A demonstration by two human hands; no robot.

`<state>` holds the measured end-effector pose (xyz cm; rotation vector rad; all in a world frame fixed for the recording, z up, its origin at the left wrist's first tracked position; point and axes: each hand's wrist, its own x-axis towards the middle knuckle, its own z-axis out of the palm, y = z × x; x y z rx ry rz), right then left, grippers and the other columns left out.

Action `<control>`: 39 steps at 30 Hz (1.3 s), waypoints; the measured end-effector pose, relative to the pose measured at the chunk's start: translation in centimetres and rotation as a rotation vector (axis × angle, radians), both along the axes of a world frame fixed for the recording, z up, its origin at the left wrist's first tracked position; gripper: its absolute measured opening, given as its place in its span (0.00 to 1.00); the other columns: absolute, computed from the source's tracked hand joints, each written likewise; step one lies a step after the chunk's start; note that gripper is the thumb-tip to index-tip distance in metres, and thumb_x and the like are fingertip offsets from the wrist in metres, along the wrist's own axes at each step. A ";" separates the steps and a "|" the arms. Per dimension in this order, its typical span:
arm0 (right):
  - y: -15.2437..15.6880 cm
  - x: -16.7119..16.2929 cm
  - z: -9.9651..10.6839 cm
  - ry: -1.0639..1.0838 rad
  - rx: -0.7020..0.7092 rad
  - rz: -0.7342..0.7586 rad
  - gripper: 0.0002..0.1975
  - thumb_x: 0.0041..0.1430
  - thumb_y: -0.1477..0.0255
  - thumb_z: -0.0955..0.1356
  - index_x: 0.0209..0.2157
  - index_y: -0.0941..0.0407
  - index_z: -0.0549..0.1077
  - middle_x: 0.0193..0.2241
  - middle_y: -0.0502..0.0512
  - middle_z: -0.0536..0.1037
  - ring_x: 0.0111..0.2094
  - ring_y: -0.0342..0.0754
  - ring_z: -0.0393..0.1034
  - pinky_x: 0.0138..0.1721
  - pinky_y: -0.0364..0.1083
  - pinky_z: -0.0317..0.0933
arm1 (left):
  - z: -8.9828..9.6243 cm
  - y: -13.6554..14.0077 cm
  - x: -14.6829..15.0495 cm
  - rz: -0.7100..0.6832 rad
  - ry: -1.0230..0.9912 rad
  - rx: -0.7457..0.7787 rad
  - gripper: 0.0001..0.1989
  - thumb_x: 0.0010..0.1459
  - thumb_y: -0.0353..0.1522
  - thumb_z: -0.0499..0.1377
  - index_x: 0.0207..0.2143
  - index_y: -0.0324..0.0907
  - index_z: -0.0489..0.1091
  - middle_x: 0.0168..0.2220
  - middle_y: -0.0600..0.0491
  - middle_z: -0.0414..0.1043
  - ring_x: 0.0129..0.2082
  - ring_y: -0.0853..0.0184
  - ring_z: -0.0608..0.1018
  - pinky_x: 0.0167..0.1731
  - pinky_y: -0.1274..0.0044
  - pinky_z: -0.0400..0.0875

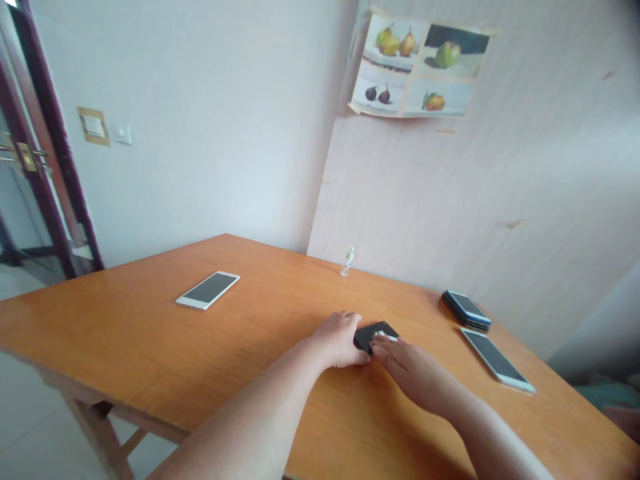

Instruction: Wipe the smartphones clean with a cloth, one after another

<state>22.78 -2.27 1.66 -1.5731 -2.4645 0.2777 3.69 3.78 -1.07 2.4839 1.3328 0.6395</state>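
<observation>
A black phone (367,332) lies on the wooden table between my hands. My left hand (341,341) grips its left side, with the thumb near the front edge and the fingers at the far edge. Over the phone's right part, my right hand (409,372) presses a small white wipe (389,335) against the surface. The wipe is mostly covered by the fingers, and whether it is tissue or cloth is unclear. Which face of the phone is up, I cannot tell.
A white tablet (209,291) lies at the left of the table (150,327), another white tablet (497,360) at the right. Behind that one is a stack of phones (466,311). A small clear bottle (347,261) stands near the wall.
</observation>
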 end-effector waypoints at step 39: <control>2.4 1.7 -1.4 0.014 0.043 -0.133 0.24 0.70 0.61 0.52 0.52 0.54 0.73 0.57 0.60 0.72 0.58 0.55 0.66 0.60 0.56 0.55 | -0.3 0.2 -0.1 -0.009 0.008 0.031 0.33 0.42 0.47 0.66 0.49 0.43 0.66 0.45 0.46 0.72 0.44 0.54 0.75 0.40 0.70 0.72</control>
